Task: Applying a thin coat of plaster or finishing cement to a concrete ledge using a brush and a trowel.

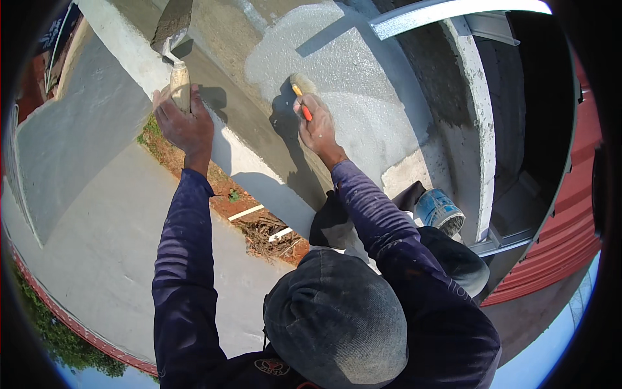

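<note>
My left hand (186,133) is wrapped round the pale wooden handle of a trowel (179,81). The trowel's bent metal neck and blade (172,24) reach up past the fingers, and the blade lies against the grey concrete near the ledge's edge. Over the wet grey patch (343,84), my right hand (317,126) grips a paintbrush (299,91) with a yellow and red handle. Its pale bristles are at the patch's left border. Whether they press on the surface, I cannot tell.
A blue, cement-smeared bucket (440,211) stands right of my right forearm. A white-edged wall (476,97) curves up on the right, below a metal frame piece (453,14). Left of the ledge the ground drops to red soil (227,201) with sticks. My denim knee (337,318) fills the lower middle.
</note>
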A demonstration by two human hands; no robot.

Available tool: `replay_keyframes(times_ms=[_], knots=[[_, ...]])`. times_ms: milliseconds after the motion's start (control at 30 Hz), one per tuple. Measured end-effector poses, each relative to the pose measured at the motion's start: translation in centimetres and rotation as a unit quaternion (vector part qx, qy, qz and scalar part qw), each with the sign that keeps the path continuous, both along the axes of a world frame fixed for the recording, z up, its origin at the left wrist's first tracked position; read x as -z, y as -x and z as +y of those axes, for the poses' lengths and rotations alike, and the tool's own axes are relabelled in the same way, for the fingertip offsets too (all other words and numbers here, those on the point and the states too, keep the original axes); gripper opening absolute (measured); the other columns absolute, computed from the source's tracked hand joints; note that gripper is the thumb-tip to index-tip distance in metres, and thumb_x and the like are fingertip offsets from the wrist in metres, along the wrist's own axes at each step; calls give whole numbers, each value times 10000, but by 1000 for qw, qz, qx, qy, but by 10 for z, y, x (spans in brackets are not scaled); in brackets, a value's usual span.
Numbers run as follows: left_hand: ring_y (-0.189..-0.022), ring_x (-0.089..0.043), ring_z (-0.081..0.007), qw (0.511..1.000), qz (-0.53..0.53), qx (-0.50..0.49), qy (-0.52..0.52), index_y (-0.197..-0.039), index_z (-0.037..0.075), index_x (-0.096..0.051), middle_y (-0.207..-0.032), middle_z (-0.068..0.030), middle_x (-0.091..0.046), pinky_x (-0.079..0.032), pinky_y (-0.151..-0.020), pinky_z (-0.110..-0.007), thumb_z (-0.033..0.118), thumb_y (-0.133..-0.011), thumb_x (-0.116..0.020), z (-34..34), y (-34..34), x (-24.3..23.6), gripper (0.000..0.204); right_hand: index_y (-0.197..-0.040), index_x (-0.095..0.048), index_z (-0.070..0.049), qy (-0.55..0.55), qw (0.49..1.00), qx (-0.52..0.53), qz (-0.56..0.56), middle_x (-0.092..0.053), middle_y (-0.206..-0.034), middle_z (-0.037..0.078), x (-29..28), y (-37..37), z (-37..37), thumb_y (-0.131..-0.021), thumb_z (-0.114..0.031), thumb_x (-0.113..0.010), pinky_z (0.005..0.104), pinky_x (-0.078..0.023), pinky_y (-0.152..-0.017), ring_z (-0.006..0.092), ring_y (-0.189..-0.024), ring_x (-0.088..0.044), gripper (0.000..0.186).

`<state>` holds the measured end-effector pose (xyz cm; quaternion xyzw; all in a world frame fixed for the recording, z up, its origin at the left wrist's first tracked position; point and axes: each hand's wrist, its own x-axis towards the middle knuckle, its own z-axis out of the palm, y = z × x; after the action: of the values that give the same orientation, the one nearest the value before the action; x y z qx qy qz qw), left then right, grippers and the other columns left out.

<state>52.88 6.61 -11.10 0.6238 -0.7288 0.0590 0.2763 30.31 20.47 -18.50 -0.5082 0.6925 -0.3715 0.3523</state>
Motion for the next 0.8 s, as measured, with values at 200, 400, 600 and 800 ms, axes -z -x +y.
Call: replay_keyframes(times_ms=[200,400,600,800], knots=[[-1133,-585,-461,1000,-20,3,7,-1059,-10,-579,-1157,-260,-621,-472,-950,-519,332,-856,-768,0,-3,-2,440,-952,-604,-68,-41,998,46,-2,-640,-925,161,21,36,-65,-899,-74,-585,425,-482,-798,365,-874,-613,56],[-1174,-563,-448,1000,0,13,-2,-1052,4,-569,-1101,-190,-627,-471,-960,-527,309,-856,-766,1,-1,-2,413,-997,-600,-71,-44,992,-109,35,-641,-927,199,6,37,-68,-908,-114,-582,435,-477,-801,389,-896,-621,100],[-1165,-568,-441,1000,-5,14,-5,-1051,7,-556,-1097,-179,-623,-480,-951,-524,311,-856,-767,-1,0,-2,418,-964,-599,-60,-54,989,73,114,-656,-933,161,5,78,-73,-933,-132,-586,422,-491,-791,379,-915,-633,80],[-1137,-583,-445,1000,7,18,10,-1048,7,-564,-1077,-194,-625,-480,-934,-520,313,-851,-775,0,-5,2,421,-984,-598,-66,-155,978,-135,-46,-658,-940,173,-12,44,-40,-933,-173,-619,439,-491,-796,394,-924,-643,120]])
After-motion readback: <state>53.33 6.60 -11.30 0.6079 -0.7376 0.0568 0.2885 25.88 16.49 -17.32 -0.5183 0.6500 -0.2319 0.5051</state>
